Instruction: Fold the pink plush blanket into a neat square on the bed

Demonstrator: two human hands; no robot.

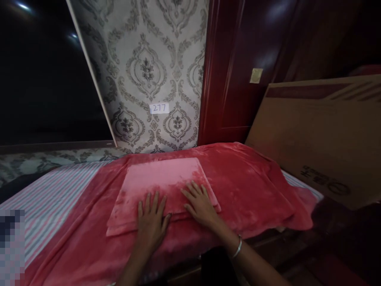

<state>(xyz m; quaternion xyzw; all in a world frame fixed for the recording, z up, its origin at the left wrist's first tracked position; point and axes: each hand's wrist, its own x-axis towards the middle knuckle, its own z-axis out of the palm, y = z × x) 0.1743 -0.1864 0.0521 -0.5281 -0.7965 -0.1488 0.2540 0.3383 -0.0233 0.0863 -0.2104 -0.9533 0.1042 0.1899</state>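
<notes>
A folded plush cloth (pixel 160 178), pink-red and roughly rectangular, lies flat on a larger red plush blanket (pixel 244 190). My left hand (pixel 151 222) rests on its near left part, fingers stretched and pointing away from me. On its right part lies my right hand (pixel 201 202), palm down with the fingers spread. Neither hand grips anything. The layered near edge of the folded cloth shows between and beside my hands. Beneath my palms the cloth is hidden.
A striped cloth (pixel 62 190) shows under the blanket at left. A large cardboard box (pixel 321 135) leans at right. Behind are a dark screen (pixel 50 79), a patterned wall (pixel 175 59) with a paper label (pixel 159 108) reading 277, and a dark red door (pixel 238 91).
</notes>
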